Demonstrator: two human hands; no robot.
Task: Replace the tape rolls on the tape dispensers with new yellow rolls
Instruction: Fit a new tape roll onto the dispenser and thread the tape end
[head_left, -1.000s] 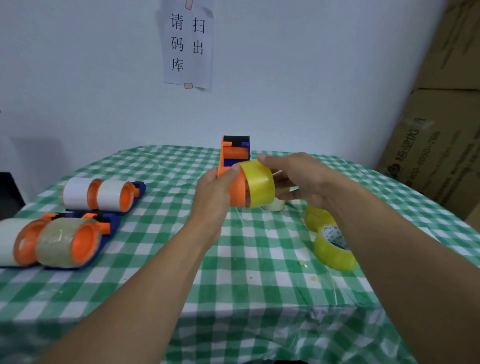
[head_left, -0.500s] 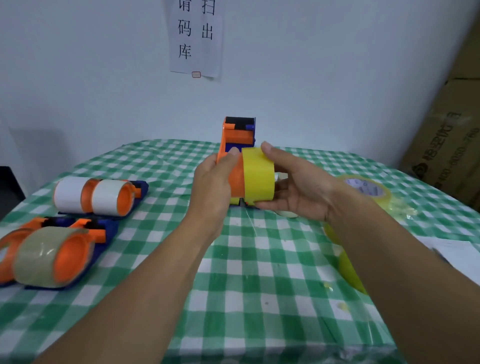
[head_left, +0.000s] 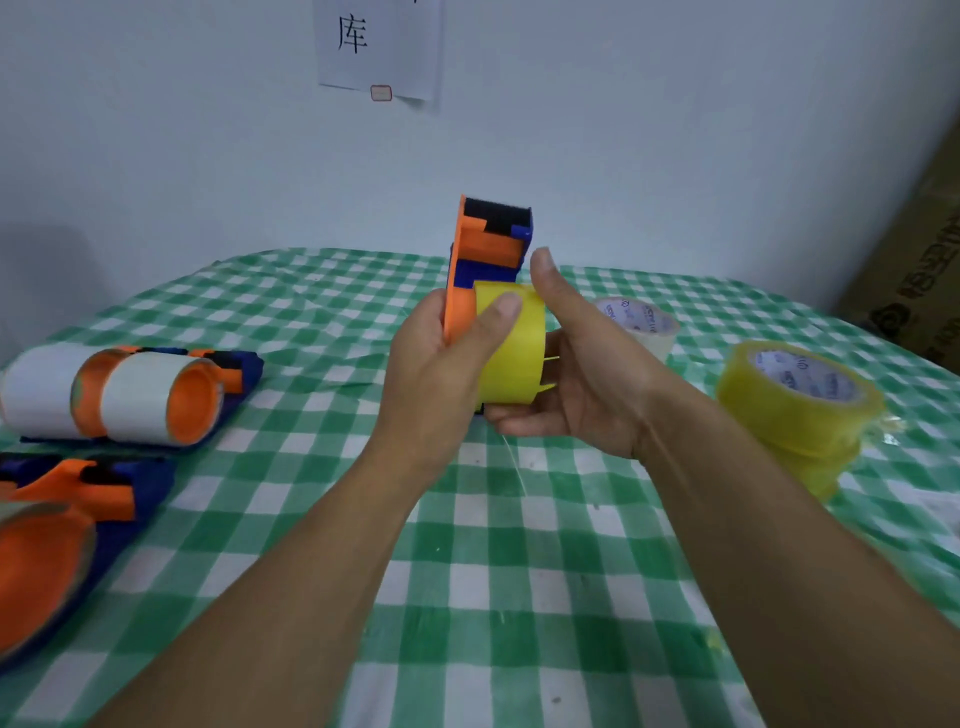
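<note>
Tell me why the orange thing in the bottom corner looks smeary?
Head view: the bottom-left dispenser sits at the frame's edge and is blurred, probably by head motion; the held dispenser and its yellow roll look fairly sharp; light is soft, no glare, a faint shadow on the wall.

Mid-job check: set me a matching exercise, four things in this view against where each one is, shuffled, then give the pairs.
Things
1. yellow roll on the dispenser
2. white rolls
3. spare yellow rolls
4. paper sign

Places
A. on the wall
B. lying at the table's left
C. between the left hand and right hand
D. stacked at the table's right

Pairs: 1-C, 2-B, 3-D, 4-A
</note>
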